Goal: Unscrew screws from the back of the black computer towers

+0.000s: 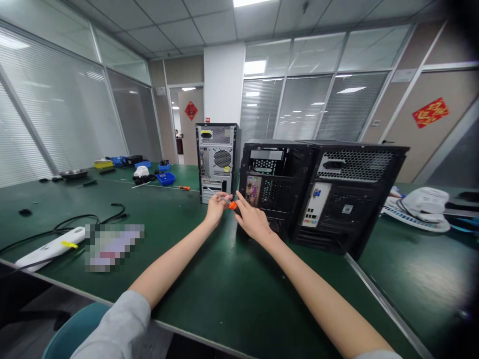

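Note:
Both my arms reach forward over the green table (pixel 232 294). My right hand (pixel 252 219) grips the orange handle of a screwdriver (pixel 224 200), just in front of the rear panel of a black computer case (pixel 275 184). My left hand (pixel 216 207) pinches the screwdriver's metal shaft, fingers closed on it. The shaft points up and left toward a silver-backed computer case (pixel 217 162) standing behind my left hand.
A second black case (pixel 350 194) stands right of the first. A white power strip (pixel 50 248) and black cables (pixel 75 222) lie at the left. Blue bins (pixel 165 178), tools and another orange screwdriver (pixel 184 188) sit at the back. A white fan (pixel 421 207) lies at the right.

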A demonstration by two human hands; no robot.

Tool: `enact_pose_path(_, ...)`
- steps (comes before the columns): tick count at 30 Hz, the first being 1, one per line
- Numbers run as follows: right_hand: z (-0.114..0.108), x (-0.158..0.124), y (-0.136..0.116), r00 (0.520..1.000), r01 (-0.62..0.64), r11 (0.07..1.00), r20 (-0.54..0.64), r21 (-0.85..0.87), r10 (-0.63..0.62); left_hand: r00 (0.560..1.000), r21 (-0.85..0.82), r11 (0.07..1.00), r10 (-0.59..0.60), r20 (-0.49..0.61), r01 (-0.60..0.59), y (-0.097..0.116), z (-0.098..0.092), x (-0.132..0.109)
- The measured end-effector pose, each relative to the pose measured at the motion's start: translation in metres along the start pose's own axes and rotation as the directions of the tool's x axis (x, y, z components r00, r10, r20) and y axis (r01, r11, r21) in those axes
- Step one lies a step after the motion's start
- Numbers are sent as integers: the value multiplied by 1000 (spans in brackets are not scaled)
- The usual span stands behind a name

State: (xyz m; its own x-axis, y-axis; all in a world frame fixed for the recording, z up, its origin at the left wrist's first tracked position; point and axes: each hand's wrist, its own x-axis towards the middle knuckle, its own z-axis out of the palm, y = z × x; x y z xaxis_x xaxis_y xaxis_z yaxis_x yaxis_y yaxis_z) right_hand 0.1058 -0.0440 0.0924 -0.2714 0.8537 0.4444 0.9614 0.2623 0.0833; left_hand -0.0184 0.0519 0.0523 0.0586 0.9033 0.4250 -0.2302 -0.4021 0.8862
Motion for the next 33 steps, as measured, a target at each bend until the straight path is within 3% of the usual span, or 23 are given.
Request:
enact_pose_path(5,-1,-3,-2,1000,-14,998,-1,59,14,996,-235,972,-14,-89,-7,6,28,4)
enact_pose_path(9,-4,-6,0,1000,-24,994,-2,111,25,989,-353,936,-68,-133,17,7,37,4)
enact_pose_path(19,-25,-15,20,986,-114,931,-79,348,150,977,-495,849,-215,-7,184,15,18,14)
enact_pose_path(25,-40,-29,42,961,-208,943,-126,261,247,975,-527,823,-214,60,213,15,13,16)
enact_pose_path(33,-33,-52,53,966,-235,969,-93,77,241,975,-532,817,-187,121,222,13,11,16)
